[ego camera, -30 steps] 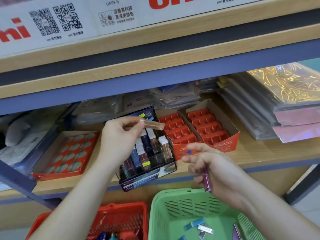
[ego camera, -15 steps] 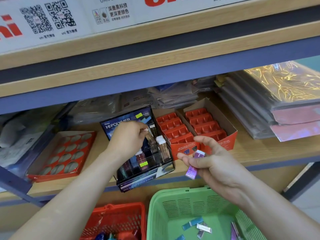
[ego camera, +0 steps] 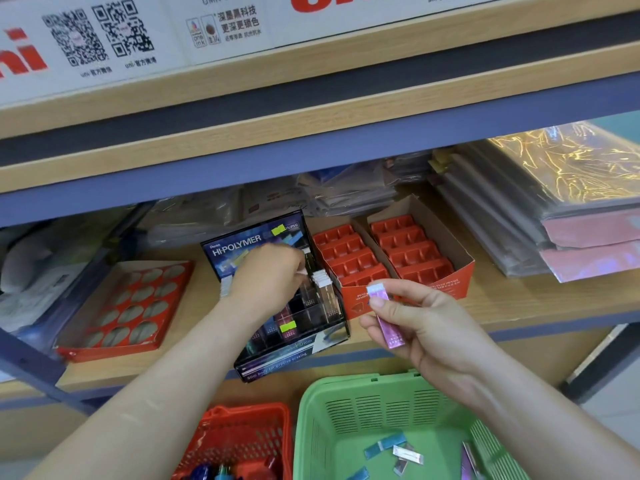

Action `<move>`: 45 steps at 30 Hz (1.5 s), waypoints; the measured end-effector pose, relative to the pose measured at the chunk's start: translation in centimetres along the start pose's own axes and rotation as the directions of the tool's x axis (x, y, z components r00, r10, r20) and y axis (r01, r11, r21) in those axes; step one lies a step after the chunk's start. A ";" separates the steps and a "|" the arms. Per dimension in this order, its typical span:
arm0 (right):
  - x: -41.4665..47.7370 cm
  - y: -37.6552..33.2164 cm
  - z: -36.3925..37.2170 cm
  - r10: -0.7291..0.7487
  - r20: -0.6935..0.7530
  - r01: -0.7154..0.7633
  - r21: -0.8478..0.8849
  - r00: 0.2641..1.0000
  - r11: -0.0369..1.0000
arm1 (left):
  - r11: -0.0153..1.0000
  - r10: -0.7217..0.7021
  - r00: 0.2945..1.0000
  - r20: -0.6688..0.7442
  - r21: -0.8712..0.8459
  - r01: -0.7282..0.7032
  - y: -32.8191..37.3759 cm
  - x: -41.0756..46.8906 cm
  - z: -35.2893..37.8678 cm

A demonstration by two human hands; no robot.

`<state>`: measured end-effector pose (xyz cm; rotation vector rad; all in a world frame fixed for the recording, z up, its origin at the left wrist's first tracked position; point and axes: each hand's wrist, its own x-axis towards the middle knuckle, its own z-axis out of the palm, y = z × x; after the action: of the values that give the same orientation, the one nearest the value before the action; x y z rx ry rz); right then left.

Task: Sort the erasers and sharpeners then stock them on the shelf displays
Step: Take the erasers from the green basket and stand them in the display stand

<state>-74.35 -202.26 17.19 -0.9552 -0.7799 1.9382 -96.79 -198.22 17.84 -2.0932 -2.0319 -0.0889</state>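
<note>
My left fingers (ego camera: 294, 268) pinching a thin eraser (ego camera: 304, 271) inside the black cardboard eraser box (ego camera: 242, 242), right fingers (ego camera: 412, 289) pinching a shiny purple eraser stick (ego camera: 389, 329) beside it

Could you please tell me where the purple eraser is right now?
Right of centre in the head view: the right hand pinches the purple eraser above the green basket, in front of the red sharpener box.

A single view comes from a wide-angle camera on the person's head. It faces forward and down, close to a wooden shelf (ego camera: 519, 306) that fills the middle. The left hand (ego camera: 266, 277) and right hand (ego camera: 420, 329) reach in from the bottom edge.
</note>
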 end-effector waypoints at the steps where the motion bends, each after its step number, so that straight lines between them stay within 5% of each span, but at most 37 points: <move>1: 0.0 0.1 0.1 0.000 -0.003 0.000 -0.027 1.000 1.000 | 0.999 -0.032 0.999 0.004 -0.028 0.032 0.1 0.1 -0.3; 4: 0.1 0.3 0.3 -0.038 0.001 0.038 -0.089 0.999 0.995 | 0.945 -0.130 0.991 -0.027 -0.307 0.115 1.4 -0.9 -2.0; 5: 0.1 0.3 0.5 -0.054 0.009 0.054 -0.101 0.999 0.993 | 0.847 -0.151 0.988 0.022 -0.512 0.140 2.1 -1.7 -2.7; 7: 0.3 0.5 0.8 -0.072 0.038 0.077 -0.124 0.997 0.989 | 0.471 -0.090 0.975 0.203 -0.854 0.221 3.6 -3.6 -3.9; 9: 0.3 0.9 1.3 -0.078 0.079 0.090 -0.159 0.994 0.983 | 0.241 -0.012 0.961 0.277 -0.932 0.272 4.4 -5.7 -4.3; 12: 0.2 1.7 2.0 -0.091 0.140 0.130 -0.296 0.986 0.946 | 0.170 -0.095 0.959 0.267 -0.945 0.280 4.3 -7.8 -4.2; 14: 0.3 2.2 2.6 -0.122 0.156 0.182 -0.458 0.980 0.870 | 0.219 -0.263 0.942 0.207 -0.938 0.267 2.8 -8.5 -4.5; 16: 0.8 2.7 2.8 -0.173 0.179 0.247 -0.609 0.969 0.754 | 0.383 -0.416 0.907 0.063 -0.893 0.238 0.1 -9.0 -4.9; 19: 1.5 3.6 2.7 -0.229 0.278 0.352 -0.834 0.933 0.425 | 0.611 -0.478 0.873 -0.091 -0.749 0.257 -3.8 -9.4 -5.3; 22: 2.0 4.4 2.4 -0.186 0.337 0.372 -0.905 0.923 0.207 | 0.754 -0.431 0.893 -0.130 -0.596 0.277 -5.5 -9.5 -4.0; 28: 3.0 5.8 2.0 -0.145 0.362 0.371 -0.928 0.921 0.036 | 0.930 -0.188 0.946 -0.263 -0.359 0.085 -5.9 -9.3 -0.9; 34: 3.2 6.4 1.6 -0.125 0.401 0.395 -0.916 0.908 -0.068 | 0.988 0.136 0.951 -0.277 -0.029 -0.150 -5.7 -8.8 0.9; 41: 2.8 5.2 0.9 -0.203 0.387 0.409 -0.909 0.899 0.075 | 0.974 -0.048 0.958 -0.282 -0.225 -0.017 -5.3 -9.0 1.0; 45: 2.2 3.1 -1.1 -0.149 0.317 0.337 -0.931 0.937 0.139 | 0.943 -0.111 0.904 -0.412 -0.330 -0.035 -3.2 -11.6 -0.5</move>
<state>-75.47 -201.67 13.47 -1.2472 -2.3141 0.9755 -100.43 -209.63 16.45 -1.9774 -1.8796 -0.8747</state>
